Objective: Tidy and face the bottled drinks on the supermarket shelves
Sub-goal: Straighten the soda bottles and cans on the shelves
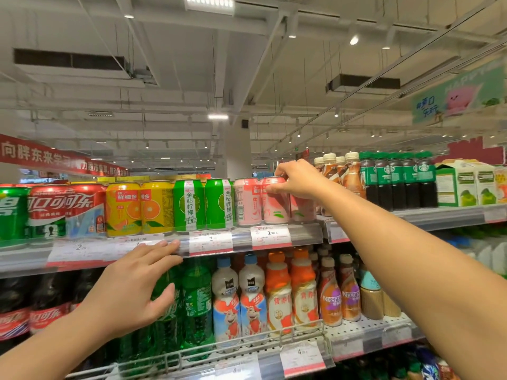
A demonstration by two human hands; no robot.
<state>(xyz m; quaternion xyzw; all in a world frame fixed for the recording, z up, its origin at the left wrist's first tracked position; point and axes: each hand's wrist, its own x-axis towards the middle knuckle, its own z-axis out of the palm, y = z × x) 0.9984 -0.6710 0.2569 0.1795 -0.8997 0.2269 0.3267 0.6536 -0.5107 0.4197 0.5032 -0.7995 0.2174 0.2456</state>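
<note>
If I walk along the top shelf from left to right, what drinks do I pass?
Green Sprite can → red cola cans → orange cans → green lime cans → pink peach cans, one gripped by the right hand → tan capped bottles → dark coffee bottles → white cartons.

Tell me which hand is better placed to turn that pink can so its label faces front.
Right. The right hand already grips the top of the pink can, while the left hand rests open against the shelf edge, lower and farther left.
</note>
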